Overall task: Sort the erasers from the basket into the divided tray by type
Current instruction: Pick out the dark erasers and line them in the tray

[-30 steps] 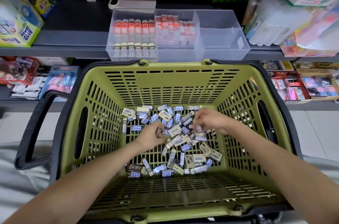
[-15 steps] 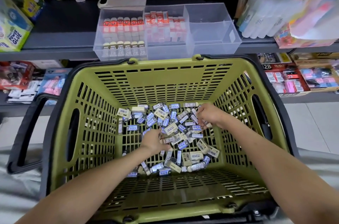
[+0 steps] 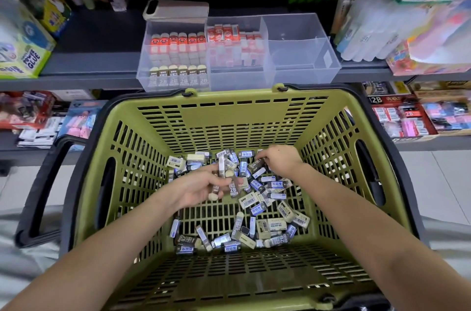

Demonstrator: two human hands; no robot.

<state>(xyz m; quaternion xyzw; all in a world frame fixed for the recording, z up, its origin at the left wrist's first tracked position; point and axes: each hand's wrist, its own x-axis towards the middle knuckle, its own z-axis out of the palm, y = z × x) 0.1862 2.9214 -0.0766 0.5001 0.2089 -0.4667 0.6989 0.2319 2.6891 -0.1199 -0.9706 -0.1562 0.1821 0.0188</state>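
Our left hand (image 3: 201, 188) grips a few erasers (image 3: 224, 168) just over the pile. Our right hand (image 3: 280, 160) pinches one more down in the basket (image 3: 229, 117). Two parts of the tray (image 3: 303, 76) on the shelf (image 3: 96, 66) already hold neat rows. Lots are left in the basket, so we think we are about halfway.

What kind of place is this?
Most likely a stationery shop aisle. The shelves hold packaged goods such as a glue box, a green shopping basket holds loose erasers, and a clear divided tray on the shelf displays sorted rows of them.
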